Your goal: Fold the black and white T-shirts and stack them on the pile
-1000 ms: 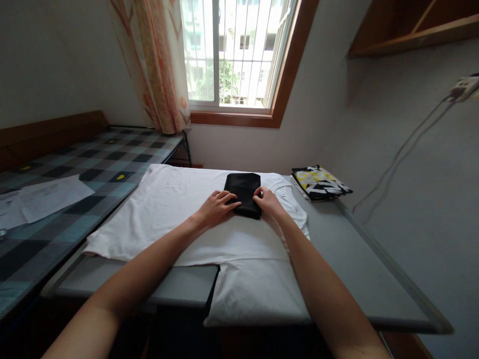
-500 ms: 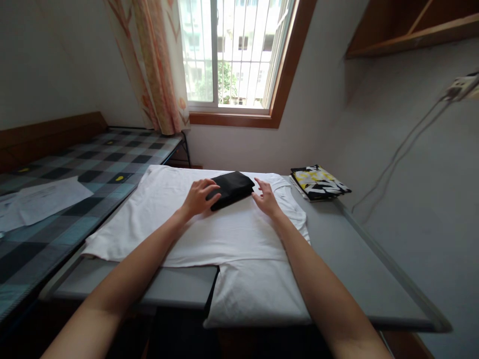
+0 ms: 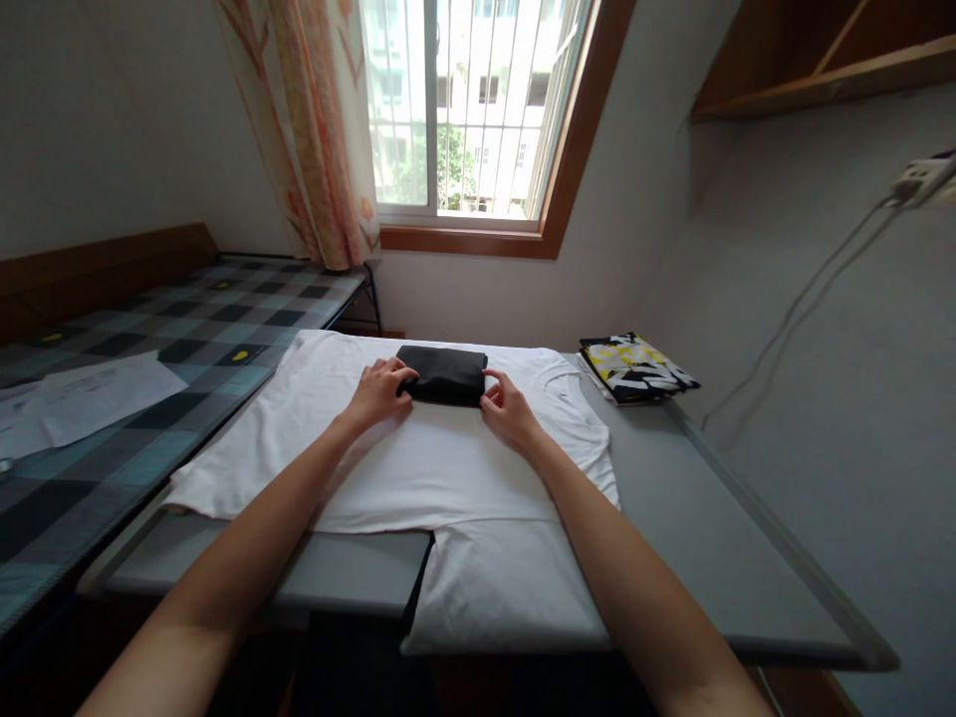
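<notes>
Black and faintly glossy, a flat bundle is seen lying between the two hands, its long side stretched from one to the other. Its near edge is rounded like a fold; whether it is made of cloth or leather cannot be told. It is borne by a white shirt, spread out under both hands, and one sleeve is draped over the table's near edge.

Above and to the right of the hands, a wooden shelf is only partly shown, and its dark inside cannot be made out. Beyond the right hand, a folded patterned cloth is set on the table.

The bundle's left end is touched by the left hand, with fingers bent and thumb placed low. Its right end is met by the right hand, index finger and thumb slightly parted. How firmly either end is pinched cannot be told.
</notes>
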Demonstrator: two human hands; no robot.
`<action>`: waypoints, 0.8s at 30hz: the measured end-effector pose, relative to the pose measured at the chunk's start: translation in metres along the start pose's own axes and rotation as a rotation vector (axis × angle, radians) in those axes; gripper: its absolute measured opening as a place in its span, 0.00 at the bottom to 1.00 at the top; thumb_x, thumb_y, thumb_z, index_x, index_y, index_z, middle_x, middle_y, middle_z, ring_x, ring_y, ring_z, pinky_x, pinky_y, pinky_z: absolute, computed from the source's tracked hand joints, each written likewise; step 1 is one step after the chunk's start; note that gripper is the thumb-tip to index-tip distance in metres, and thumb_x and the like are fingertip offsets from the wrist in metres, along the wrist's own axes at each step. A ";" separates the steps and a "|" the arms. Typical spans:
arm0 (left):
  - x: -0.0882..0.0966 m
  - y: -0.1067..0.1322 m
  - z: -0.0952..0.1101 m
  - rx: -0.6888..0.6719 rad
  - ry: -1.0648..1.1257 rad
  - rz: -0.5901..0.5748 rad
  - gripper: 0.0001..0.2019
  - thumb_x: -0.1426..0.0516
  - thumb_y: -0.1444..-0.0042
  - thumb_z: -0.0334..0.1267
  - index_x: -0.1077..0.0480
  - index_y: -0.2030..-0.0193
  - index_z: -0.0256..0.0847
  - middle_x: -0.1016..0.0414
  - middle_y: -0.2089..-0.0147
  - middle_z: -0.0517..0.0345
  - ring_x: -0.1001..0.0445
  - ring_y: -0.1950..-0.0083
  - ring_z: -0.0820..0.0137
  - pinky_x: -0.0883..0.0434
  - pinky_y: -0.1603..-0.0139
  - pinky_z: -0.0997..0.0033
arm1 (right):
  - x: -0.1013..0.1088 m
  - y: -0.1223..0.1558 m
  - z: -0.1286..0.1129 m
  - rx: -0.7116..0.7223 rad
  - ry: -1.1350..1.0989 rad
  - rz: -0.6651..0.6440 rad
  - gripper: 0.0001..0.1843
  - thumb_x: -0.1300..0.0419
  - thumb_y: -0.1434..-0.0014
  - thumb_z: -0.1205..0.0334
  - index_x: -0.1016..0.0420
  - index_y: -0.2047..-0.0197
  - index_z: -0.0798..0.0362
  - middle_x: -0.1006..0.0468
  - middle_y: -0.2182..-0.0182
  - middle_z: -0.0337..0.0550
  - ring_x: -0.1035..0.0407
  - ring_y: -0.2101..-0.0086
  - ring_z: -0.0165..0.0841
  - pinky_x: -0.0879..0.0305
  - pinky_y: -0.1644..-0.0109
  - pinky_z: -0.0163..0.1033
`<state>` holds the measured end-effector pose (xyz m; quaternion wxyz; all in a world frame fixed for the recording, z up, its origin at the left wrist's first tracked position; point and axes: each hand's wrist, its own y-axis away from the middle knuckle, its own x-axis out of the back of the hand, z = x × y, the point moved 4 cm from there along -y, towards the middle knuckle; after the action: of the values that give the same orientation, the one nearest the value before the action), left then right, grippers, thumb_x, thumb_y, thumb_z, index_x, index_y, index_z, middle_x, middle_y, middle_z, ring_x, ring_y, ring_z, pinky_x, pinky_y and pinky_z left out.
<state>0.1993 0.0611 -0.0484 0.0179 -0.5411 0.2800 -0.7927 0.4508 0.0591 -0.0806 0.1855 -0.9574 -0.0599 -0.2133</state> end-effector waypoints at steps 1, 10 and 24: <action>0.002 0.000 -0.009 0.085 0.046 0.050 0.16 0.43 0.51 0.34 0.25 0.54 0.44 0.29 0.53 0.49 0.31 0.49 0.56 0.35 0.46 0.55 | -0.003 -0.001 -0.001 -0.020 -0.023 0.026 0.27 0.44 0.47 0.60 0.34 0.43 0.53 0.28 0.72 0.35 0.33 0.74 0.29 0.34 0.66 0.36; -0.020 0.004 -0.060 0.601 0.525 0.111 0.15 0.42 0.52 0.51 0.31 0.71 0.39 0.27 0.71 0.53 0.26 0.66 0.63 0.30 0.63 0.65 | -0.006 -0.012 0.018 -0.157 -0.188 0.145 0.21 0.39 0.52 0.47 0.25 0.61 0.55 0.24 0.71 0.43 0.31 0.72 0.32 0.35 0.69 0.37; -0.021 0.001 -0.054 0.535 0.783 0.286 0.22 0.36 0.62 0.55 0.28 0.67 0.38 0.26 0.67 0.55 0.26 0.65 0.65 0.29 0.64 0.68 | -0.007 -0.021 0.021 -0.164 0.072 0.190 0.21 0.40 0.51 0.43 0.22 0.73 0.54 0.25 0.76 0.43 0.31 0.69 0.35 0.37 0.64 0.38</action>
<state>0.1612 0.0903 -0.0799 0.1580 -0.1355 0.1239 -0.9702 0.4481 0.0858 -0.0943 0.1281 -0.9624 0.0555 -0.2330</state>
